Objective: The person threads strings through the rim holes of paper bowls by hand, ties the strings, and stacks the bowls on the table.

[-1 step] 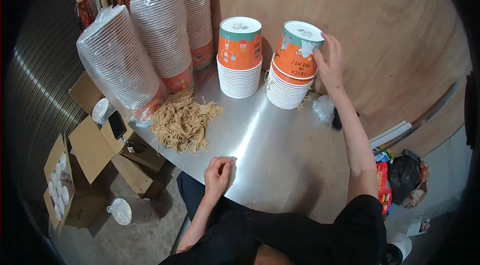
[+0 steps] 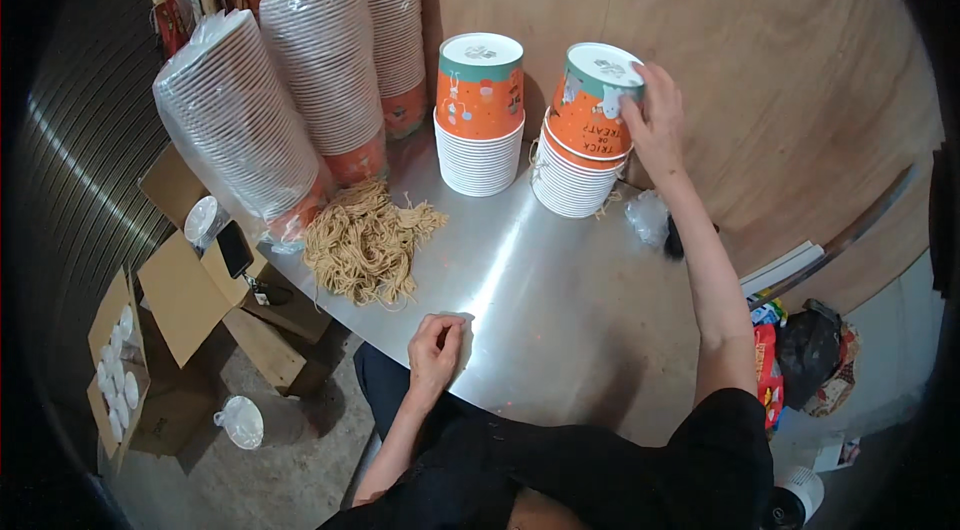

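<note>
Two stacks of upside-down paper buckets stand on the metal table (image 2: 520,340). My right hand (image 2: 655,120) holds the top orange bucket (image 2: 590,110) of the right stack by its upper right side, thumb in front and fingers around the back. This bucket sits a little raised and tilted, with a white rim gap above the nested white rims (image 2: 575,178). On the left stack, the top orange bucket (image 2: 480,100) is untouched. Near the table's front edge rests my left hand (image 2: 435,350), fingers curled in, nothing visible in them. A heap of tan cords (image 2: 370,245) lies left of the stacks.
Tall plastic-wrapped bucket stacks (image 2: 235,120) stand at the back left. A phone (image 2: 233,250) with keys lies beside the table by open cardboard boxes (image 2: 180,295). A clear plastic bag (image 2: 648,218) lies at the right, near the wooden wall (image 2: 780,60).
My right hand has shifted slightly left, closer around the top bucket, which has moved very slightly left with it. My left hand stays where it was.
</note>
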The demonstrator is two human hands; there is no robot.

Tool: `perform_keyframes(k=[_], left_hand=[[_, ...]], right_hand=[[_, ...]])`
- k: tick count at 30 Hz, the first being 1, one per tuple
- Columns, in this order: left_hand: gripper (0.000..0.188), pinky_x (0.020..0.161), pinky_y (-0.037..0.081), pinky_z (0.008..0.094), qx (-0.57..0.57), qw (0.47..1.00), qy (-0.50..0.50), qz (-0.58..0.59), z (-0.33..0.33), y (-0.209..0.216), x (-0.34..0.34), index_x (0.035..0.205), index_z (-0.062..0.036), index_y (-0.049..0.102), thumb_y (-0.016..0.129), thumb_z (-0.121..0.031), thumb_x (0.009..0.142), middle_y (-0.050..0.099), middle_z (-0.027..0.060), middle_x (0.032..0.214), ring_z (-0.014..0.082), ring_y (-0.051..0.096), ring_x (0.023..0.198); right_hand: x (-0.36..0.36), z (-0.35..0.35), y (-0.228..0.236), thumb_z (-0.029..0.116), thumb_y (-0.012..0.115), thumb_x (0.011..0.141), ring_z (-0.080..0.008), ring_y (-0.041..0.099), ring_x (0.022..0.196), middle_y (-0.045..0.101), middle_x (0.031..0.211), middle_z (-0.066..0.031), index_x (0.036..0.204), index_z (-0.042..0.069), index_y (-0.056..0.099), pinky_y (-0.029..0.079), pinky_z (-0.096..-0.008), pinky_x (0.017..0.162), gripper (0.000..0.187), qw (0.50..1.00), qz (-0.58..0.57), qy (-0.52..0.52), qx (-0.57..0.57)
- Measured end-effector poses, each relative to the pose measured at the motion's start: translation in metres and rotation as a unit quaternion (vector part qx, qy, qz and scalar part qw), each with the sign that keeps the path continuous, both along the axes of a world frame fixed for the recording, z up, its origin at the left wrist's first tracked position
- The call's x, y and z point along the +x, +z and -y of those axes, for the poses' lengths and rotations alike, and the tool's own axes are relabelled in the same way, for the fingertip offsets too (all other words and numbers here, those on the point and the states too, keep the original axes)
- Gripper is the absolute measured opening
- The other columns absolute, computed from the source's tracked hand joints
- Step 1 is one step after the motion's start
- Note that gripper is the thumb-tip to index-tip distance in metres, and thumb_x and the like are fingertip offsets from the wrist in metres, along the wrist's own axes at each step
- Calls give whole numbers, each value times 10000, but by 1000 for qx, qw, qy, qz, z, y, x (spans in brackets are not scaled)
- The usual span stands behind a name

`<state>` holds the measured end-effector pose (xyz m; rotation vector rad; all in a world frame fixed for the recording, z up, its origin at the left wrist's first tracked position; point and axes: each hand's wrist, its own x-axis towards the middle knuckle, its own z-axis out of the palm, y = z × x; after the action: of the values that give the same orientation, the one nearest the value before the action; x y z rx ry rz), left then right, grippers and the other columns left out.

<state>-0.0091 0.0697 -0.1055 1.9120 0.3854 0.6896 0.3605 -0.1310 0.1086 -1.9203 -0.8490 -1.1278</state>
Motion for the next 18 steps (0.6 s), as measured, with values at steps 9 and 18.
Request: perform_keyframes(k=[9,18], left_hand=[[135,765,512,310,-10,1000,-9,-12,1,-2,0,1052,-1,743,667,-81,974,682,92,942,194,652,840],[116,674,525,336,44,999,1,18,1,-3,1,1024,-19,751,682,-96,972,677,118,868,236,676,729]], right_hand=[[-4,-12,-9,275,706,912,-253,583,1256,688,1251,-47,1280,147,674,361,-485,1085,390,976,65,-19,-208],[-15,-79,20,204,766,890,-269,504,1346,625,1310,-63,1356,138,626,353,-511,1135,491,961,153,24,-227]])
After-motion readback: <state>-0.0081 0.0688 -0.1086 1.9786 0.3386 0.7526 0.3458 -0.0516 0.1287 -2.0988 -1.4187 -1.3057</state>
